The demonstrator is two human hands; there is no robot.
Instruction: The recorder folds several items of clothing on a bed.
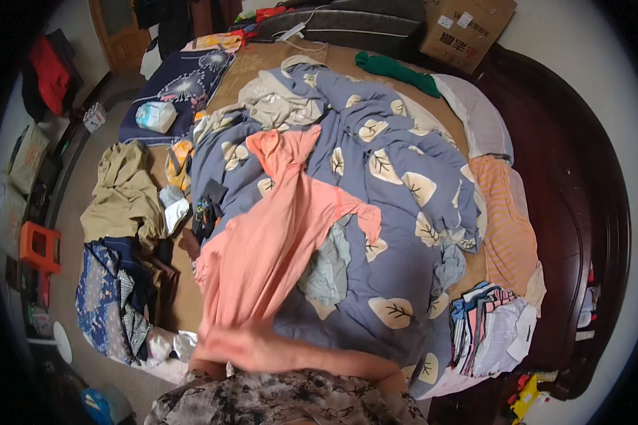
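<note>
A salmon-pink long-sleeved garment (pixel 266 234) stretches over a blue-grey quilt with a pale leaf pattern (pixel 393 313). Its near end gathers at my hands, close to my body. My right hand (pixel 234 348), blurred, reaches across to the left with its fingers closed at this end of the cloth. The left forearm (pixel 207 367) shows just below it; the left hand is mostly hidden behind the right one, so its grip cannot be made out. A pale grey-green cloth (pixel 327 268) lies partly under the garment's right side.
Khaki clothing (pixel 125 196) and blue patterned clothing (pixel 98 297) lie along the bed's left side. Striped folded clothes (pixel 478 324) and an orange striped garment (pixel 502 228) are at the right, beside a dark wooden bed frame (pixel 553 212). An orange stool (pixel 40 247) stands far left.
</note>
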